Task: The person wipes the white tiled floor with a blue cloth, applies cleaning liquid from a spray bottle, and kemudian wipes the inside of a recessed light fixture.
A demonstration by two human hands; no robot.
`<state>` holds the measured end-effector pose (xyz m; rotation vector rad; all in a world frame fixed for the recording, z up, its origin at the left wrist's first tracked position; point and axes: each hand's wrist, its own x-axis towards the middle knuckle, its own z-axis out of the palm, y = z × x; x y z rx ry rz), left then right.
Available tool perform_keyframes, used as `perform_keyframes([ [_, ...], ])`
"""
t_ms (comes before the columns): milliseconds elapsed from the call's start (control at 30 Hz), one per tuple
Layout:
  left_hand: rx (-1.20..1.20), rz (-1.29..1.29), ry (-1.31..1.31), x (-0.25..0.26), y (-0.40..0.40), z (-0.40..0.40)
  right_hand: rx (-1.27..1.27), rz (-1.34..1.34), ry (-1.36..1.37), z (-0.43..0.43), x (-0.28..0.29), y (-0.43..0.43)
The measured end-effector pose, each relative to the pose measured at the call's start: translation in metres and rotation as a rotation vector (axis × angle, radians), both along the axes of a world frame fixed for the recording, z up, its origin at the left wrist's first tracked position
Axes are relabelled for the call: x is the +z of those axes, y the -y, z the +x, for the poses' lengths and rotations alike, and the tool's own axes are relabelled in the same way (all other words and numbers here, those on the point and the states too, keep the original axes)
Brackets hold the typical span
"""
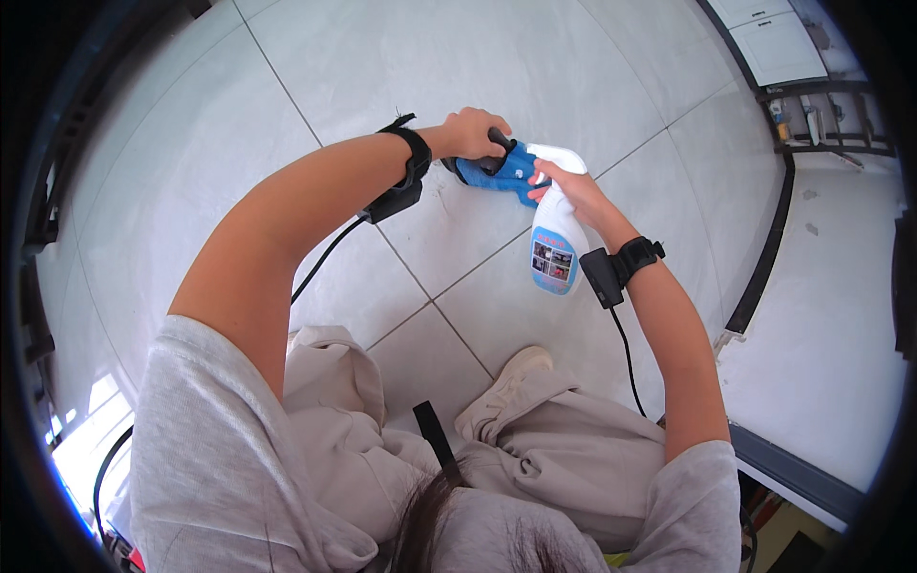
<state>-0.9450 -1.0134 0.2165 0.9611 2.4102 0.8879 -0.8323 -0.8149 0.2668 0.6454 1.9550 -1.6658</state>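
Note:
My right hand (569, 188) is shut on a white plastic spray bottle (555, 236) with a blue printed label, its fingers at the trigger and neck. The bottle hangs tilted, nozzle up and to the left. My left hand (478, 134) grips the dark handle of a small appliance (494, 154), whose shape is mostly hidden. A blue cloth (494, 177) lies around or under the appliance, and the bottle head covers its right end. Both hands are close together above the tiled floor (458, 229).
A white cabinet (777, 50) and a dark rack (824, 149) holding small items stand at the upper right. A white panel with a dark edge (766, 265) runs along the right. My shoe (505, 390) rests on the floor below; black cables (629, 358) trail from both wrist straps.

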Motion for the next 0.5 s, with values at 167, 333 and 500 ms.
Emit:
perform_keyframes([
  [167, -0.138, 0.059, -0.138, 0.013, -0.004, 0.017, 0.116, -0.026, 0.051, 0.004, 0.014, 0.012],
  [333, -0.280, 0.019, -0.103, 0.023, -0.005, 0.014, 0.204, -0.036, 0.059, 0.005, 0.023, 0.017],
  [500, -0.326, 0.006, -0.089, 0.022, -0.006, 0.009, 0.225, -0.012, 0.042, 0.004, 0.026, 0.021],
])
